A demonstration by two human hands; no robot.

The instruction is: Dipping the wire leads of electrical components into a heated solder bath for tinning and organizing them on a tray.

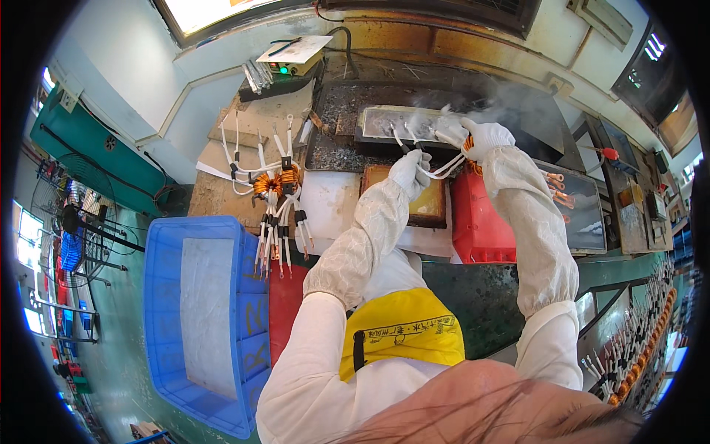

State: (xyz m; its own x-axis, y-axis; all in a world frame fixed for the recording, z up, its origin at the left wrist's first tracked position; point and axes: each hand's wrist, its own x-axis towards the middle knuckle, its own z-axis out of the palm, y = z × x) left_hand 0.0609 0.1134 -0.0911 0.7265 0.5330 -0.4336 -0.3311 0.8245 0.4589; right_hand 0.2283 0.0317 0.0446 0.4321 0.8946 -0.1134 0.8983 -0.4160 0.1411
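Observation:
Wearing a white glove, my right hand (pixel 488 138) grips a copper-wound coil (pixel 470 150) at the right end of a rectangular metal pot (pixel 376 124). Smoke rises over the pot, whose contents look silvery. White insulated leads (pixel 445 172) run from the coil toward my left hand (pixel 409 172). That hand, also gloved, is closed on the leads in front of the pot. Some lead ends reach over the pot; smoke blurs whether they touch the contents. Left of my left hand, more copper coils (pixel 275 182) with lugged white leads lie on the bench.
Close in front of the pot stands a wooden-framed tray (pixel 427 198) with yellowish contents. A red bin (pixel 477 222) is beside it. The blue crate (pixel 244 325) stands at the left. A control box (pixel 299 66) sits at the back left; coils line a rack (pixel 629 377) at lower right.

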